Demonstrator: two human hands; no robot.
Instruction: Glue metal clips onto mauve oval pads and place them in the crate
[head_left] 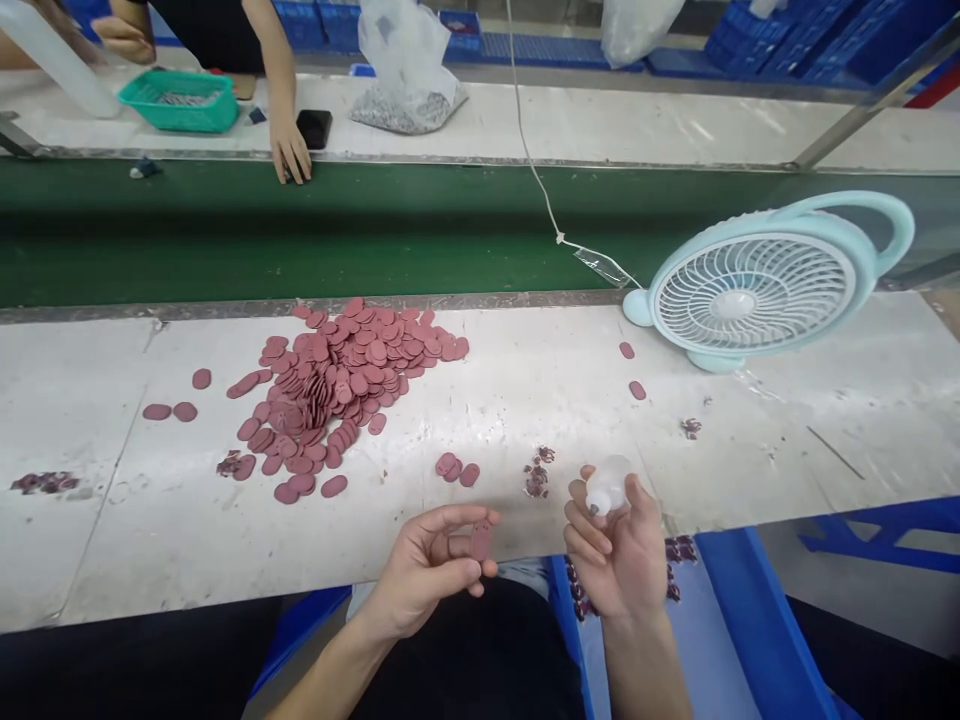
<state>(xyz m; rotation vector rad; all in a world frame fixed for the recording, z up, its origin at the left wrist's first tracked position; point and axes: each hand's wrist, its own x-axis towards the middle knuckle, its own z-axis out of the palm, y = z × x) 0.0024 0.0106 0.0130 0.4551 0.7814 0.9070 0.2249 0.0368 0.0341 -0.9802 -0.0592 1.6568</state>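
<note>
My left hand (420, 575) pinches one flat, oval, dusty-red piece (481, 541) just over the bench's near edge. Held in my right hand (622, 565) is a small white translucent squeeze bottle (611, 480), its nozzle tilted toward me. Beyond my left hand spreads a big heap of the same oval pieces (352, 360), with a small cluster of ovals (456, 468) closer in. Little dark-red shiny parts (537, 472) lie between that cluster and the bottle. What these small parts are I cannot make out.
A light-blue fan (757, 295) stands at the right, its cord hanging from above. Under my right arm is a blue tray (784, 640) with dark-red parts. Across the green belt (420, 240), a co-worker's hand (289, 150) rests near a phone (314, 129) and a green basket (180, 115).
</note>
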